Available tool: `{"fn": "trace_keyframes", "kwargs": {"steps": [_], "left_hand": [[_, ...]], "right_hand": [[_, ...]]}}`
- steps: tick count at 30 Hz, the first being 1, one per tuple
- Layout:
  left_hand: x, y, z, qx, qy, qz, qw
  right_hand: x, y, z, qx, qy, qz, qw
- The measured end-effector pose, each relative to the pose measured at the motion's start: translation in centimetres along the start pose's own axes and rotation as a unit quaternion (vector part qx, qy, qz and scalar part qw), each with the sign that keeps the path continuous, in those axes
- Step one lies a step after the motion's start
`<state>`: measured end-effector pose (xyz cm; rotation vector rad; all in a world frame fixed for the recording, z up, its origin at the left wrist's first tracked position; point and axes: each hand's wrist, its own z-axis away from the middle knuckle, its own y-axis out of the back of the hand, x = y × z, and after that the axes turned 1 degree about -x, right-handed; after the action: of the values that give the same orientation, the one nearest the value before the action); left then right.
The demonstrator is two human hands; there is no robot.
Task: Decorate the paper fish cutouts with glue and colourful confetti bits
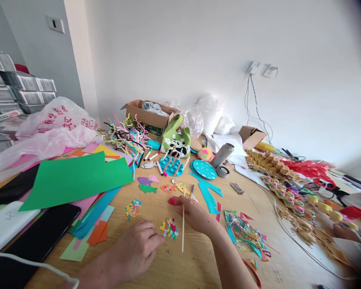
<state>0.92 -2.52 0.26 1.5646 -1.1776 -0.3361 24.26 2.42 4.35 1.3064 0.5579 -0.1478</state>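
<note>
My left hand point(140, 251) rests on the table with its fingers curled together, its fingertips at the edge of a pile of coloured paper dots point(169, 229). What they pinch, if anything, is too small to tell. In my right hand point(198, 214) are a thin pale stick point(183, 237), pointing towards me, and a red paper piece point(172, 200) at the fingertips. Beyond it lie an orange fish point(168, 188), a yellow fish point(182, 188), a green fish point(147, 188) and a purple fish point(144, 181). A smaller dot pile point(133, 209) is at the left.
Green paper point(78, 180) and coloured sheets cover the left, beside a black phone point(42, 241). Behind are pipe cleaners point(128, 134), a panda bag point(177, 140), a blue disc point(203, 169) and a flask point(223, 155). Paper scraps point(246, 230) lie right. Another person's hand point(347, 233) shows far right.
</note>
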Motion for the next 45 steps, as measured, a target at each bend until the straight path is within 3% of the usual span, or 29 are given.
{"fn": "trace_keyframes", "kwargs": {"steps": [6,14,18,23,30,38,41,45], "left_hand": [[0.0,0.1,-0.1,-0.011,0.002,-0.006,1.000],[0.1,0.0,0.1,-0.026,0.000,-0.005,1.000],[0.2,-0.1,0.1,-0.018,-0.004,-0.016,1.000],[0.6,0.1,0.0,-0.042,0.013,-0.027,0.999],[0.8,0.3,0.1,-0.072,0.025,-0.011,0.997],[0.9,0.1,0.1,-0.062,0.021,-0.005,0.998],[0.8,-0.1,0.2,-0.062,0.004,-0.005,0.998],[0.6,-0.5,0.3,-0.055,-0.008,-0.008,0.998]], "right_hand": [[-0.9,-0.8,0.3,0.002,0.001,0.045,0.999],[-2.2,-0.7,0.0,0.012,0.031,-0.015,0.999],[-3.8,-0.6,-1.6,0.042,0.073,-0.009,0.996],[-5.3,-1.9,-4.7,0.005,0.158,-0.008,0.987],[-4.3,-3.3,-6.2,-0.016,0.189,-0.016,0.982],[-3.7,-2.3,-6.3,0.038,0.146,0.001,0.988],[-4.1,-2.3,-7.8,0.071,0.117,-0.010,0.991],[-4.9,-2.6,-10.7,0.061,0.116,0.043,0.990]]}}
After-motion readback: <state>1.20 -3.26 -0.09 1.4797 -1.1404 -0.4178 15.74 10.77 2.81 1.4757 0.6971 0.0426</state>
